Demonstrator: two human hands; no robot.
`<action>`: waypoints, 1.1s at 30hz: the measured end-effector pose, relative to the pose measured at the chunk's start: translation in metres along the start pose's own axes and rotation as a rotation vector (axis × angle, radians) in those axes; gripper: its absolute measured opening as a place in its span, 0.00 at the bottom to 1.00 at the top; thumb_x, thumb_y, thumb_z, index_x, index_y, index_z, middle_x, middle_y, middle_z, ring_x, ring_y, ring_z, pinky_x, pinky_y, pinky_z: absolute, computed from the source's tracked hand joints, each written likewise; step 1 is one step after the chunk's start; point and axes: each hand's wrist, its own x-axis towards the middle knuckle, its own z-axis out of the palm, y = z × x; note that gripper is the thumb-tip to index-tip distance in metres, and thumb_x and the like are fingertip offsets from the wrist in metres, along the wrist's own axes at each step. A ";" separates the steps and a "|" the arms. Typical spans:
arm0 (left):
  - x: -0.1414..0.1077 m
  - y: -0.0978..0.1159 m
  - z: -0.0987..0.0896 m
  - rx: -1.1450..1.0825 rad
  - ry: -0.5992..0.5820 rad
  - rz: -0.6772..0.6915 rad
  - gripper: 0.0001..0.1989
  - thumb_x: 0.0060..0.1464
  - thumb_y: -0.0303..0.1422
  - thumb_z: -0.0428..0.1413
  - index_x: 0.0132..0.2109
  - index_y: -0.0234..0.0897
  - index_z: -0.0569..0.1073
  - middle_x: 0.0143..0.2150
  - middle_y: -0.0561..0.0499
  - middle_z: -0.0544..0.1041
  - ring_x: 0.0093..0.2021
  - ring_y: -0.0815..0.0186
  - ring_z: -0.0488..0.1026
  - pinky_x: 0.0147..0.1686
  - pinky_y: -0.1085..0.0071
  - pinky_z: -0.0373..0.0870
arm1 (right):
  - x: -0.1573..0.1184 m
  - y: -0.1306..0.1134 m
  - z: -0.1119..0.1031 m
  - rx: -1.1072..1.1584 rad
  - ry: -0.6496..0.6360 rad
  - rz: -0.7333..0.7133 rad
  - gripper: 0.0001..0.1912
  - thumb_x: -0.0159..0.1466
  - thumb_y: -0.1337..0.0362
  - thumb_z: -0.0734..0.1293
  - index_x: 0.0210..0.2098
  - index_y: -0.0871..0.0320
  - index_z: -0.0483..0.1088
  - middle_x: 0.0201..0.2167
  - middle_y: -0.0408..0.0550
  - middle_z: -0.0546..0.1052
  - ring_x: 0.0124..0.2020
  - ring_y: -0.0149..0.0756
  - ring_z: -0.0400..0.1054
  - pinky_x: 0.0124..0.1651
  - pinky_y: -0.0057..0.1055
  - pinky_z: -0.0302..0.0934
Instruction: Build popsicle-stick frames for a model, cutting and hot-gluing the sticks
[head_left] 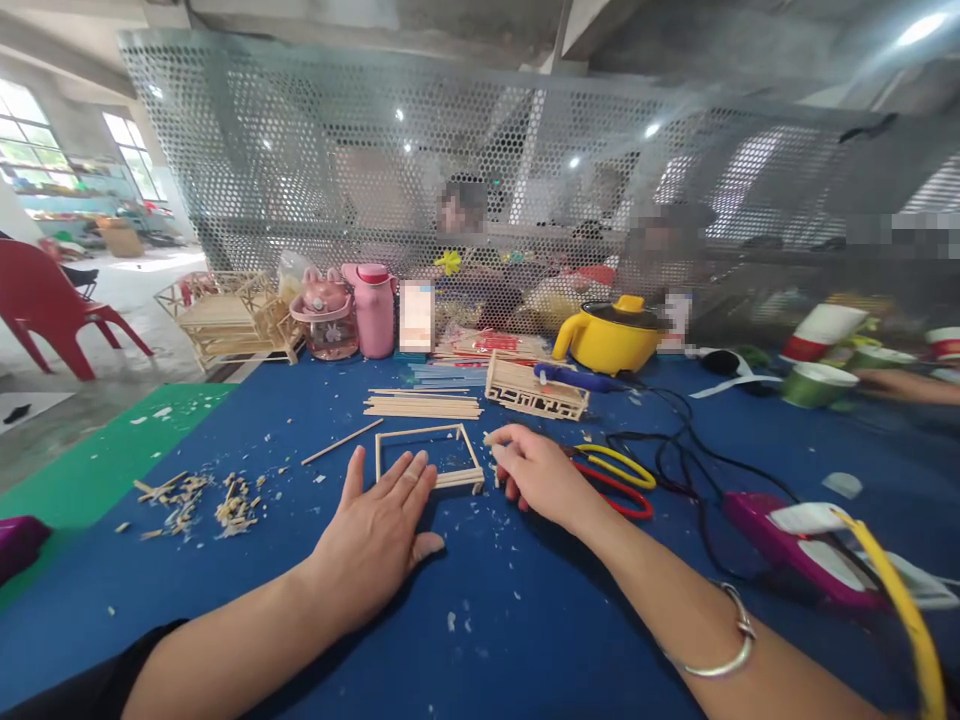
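Observation:
A small rectangular frame of wooden sticks point(420, 433) lies on the blue tabletop point(465, 660), with short posts at some corners. My left hand point(379, 525) rests flat with its fingers stretched out, covering the frame's near left corner. Just right of the frame, my right hand point(529, 465) is closed in a pinch beside small pale wooden scraps. Whatever sits between those fingertips is too small to make out. One loose stick point(341, 441) lies left of the frame, and a bundle of sticks point(422, 404) lies behind it.
Yellow-and-red-handled cutters point(619, 490) and a small wooden model point(534, 385) topped by a blue tool point(576, 378) sit near my right hand. Black cables point(705, 450) run right. Wood offcuts point(238, 503) lie left. A yellow pot point(615, 340) and pink bottle point(373, 312) stand behind.

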 end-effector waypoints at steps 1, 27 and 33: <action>0.000 0.000 0.000 -0.003 0.002 -0.001 0.30 0.61 0.48 0.40 0.63 0.36 0.60 0.64 0.40 0.60 0.63 0.51 0.58 0.60 0.36 0.35 | 0.000 0.000 0.003 0.071 -0.080 0.085 0.05 0.60 0.61 0.62 0.31 0.54 0.67 0.19 0.40 0.69 0.15 0.29 0.62 0.17 0.26 0.55; -0.001 -0.046 -0.024 -0.488 0.363 -0.568 0.22 0.61 0.42 0.41 0.55 0.35 0.65 0.50 0.40 0.74 0.50 0.56 0.71 0.48 0.58 0.68 | 0.007 0.002 0.011 0.310 -0.343 0.340 0.21 0.65 0.55 0.59 0.22 0.63 0.67 0.15 0.45 0.71 0.12 0.25 0.63 0.12 0.20 0.57; 0.000 -0.056 -0.027 -1.240 -0.258 -0.833 0.24 0.52 0.52 0.50 0.38 0.33 0.71 0.18 0.55 0.69 0.13 0.73 0.57 0.12 0.77 0.56 | 0.006 0.002 0.012 0.316 -0.338 0.305 0.15 0.64 0.63 0.60 0.22 0.61 0.65 0.15 0.44 0.71 0.13 0.24 0.63 0.13 0.19 0.56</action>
